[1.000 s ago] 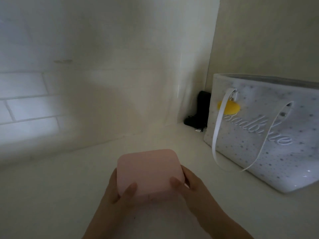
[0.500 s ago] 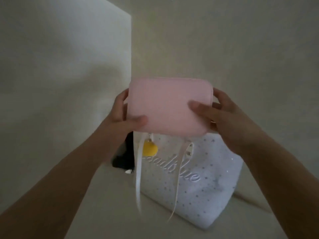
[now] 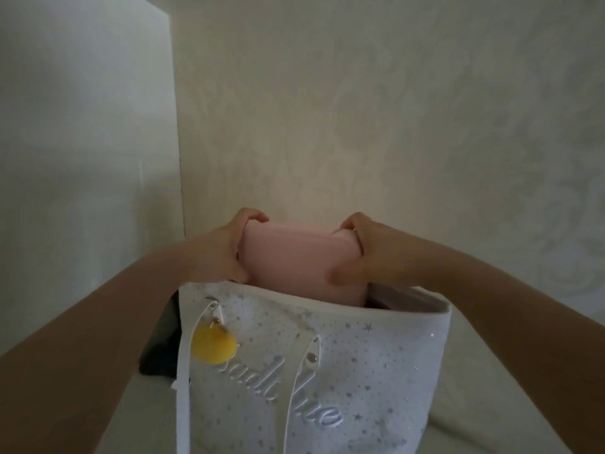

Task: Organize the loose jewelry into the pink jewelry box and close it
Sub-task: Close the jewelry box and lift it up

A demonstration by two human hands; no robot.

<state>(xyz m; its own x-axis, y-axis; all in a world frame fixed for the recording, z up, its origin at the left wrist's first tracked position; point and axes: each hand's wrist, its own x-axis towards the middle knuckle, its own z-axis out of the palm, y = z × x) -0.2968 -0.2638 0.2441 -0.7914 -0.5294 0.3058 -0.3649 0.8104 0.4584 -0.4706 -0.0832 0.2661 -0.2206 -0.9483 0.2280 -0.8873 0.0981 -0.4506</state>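
This looks like a room in a home, dimly lit. The wall [image 3: 393,109] behind carries pale cream wallpaper with a faint damask pattern, the sort hung in living rooms or bedrooms. At the left stands a plain white panel [image 3: 85,142], perhaps the side of a cupboard or a door. A personal item sits in front: a white tote bag [image 3: 343,355] sprinkled with silver stars, raised script lettering and a yellow pompom charm [image 3: 212,347].
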